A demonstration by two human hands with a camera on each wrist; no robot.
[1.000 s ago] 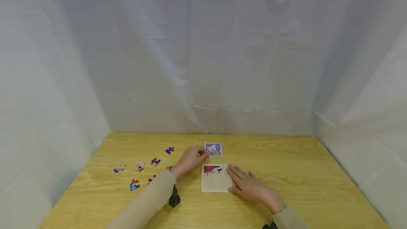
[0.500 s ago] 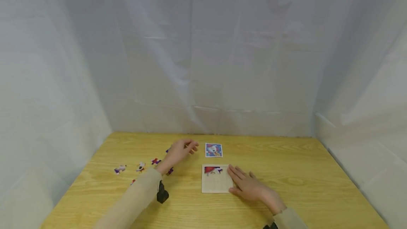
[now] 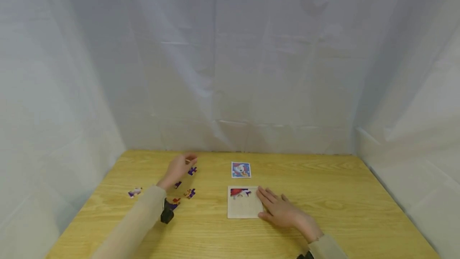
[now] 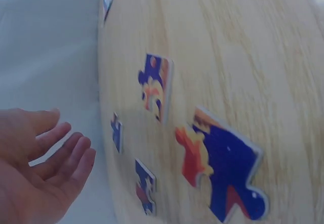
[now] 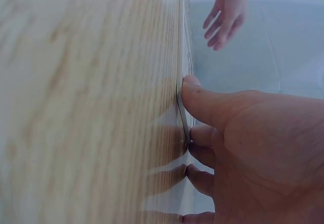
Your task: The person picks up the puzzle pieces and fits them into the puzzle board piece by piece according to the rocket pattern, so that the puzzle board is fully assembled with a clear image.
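While one corner of the puzzle board [image 3: 244, 207] was filled, loose pieces [image 3: 190, 193] remained.
Left hand [image 3: 177, 168] hovered, fingers relaxed; right hand [image 3: 282, 210] lay flat, steadying the board.

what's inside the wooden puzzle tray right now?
In the wooden puzzle tray, one red-and-blue joined strip of pieces fills the far edge; the rest shows bare wood. The right hand covers its right edge.

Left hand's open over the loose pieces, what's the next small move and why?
Probably lower the left hand and pinch the purple piece beside its fingertips: the hand is empty, and the right hand rests flat on the board's right edge, where only the top row is filled.
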